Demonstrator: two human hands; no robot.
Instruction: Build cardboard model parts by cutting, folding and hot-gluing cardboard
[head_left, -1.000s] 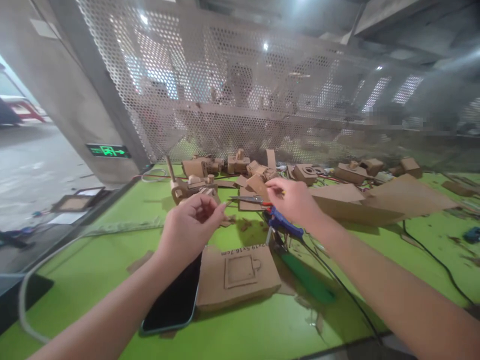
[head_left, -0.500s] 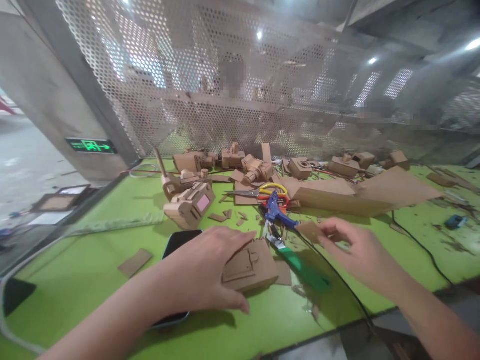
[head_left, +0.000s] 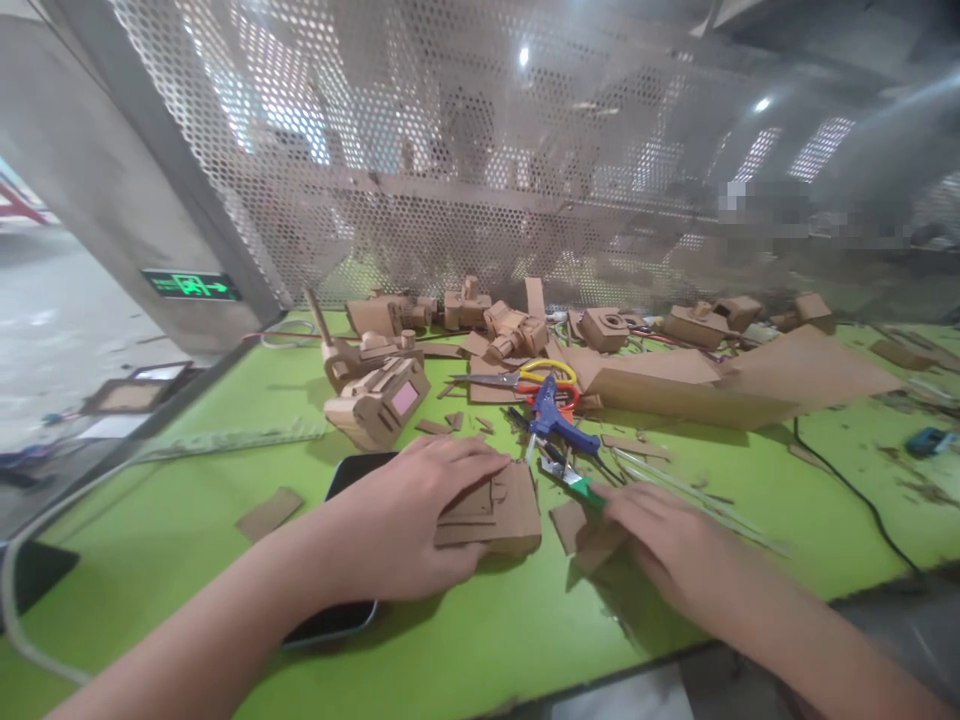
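My left hand (head_left: 420, 520) is wrapped over a flat cardboard box (head_left: 517, 515) with a layered panel on its top, thumb along the near side. Under my left wrist lies a dark phone (head_left: 360, 475), partly covered. My right hand (head_left: 675, 545) has its fingers closed on a utility knife (head_left: 581, 487) with a green handle; most of the handle is hidden by the hand. Small cardboard pieces (head_left: 570, 522) lie just beneath the fingers. Beyond the knife rests a blue glue gun (head_left: 559, 420), and scissors (head_left: 540, 377) with yellow and orange handles are behind it.
Several cardboard models (head_left: 379, 400) stand toward the back of the green table (head_left: 450, 650). A large cardboard sheet (head_left: 810, 380) lies at the right rear. Clear glue sticks (head_left: 697, 500), scraps and a black cable (head_left: 847, 490) are on the right. Perforated metal (head_left: 465, 180) rises behind.
My right hand has moved left and down, from holding a small cardboard piece above the table to gripping the knife's green handle. My left hand and the box have shifted slightly left.
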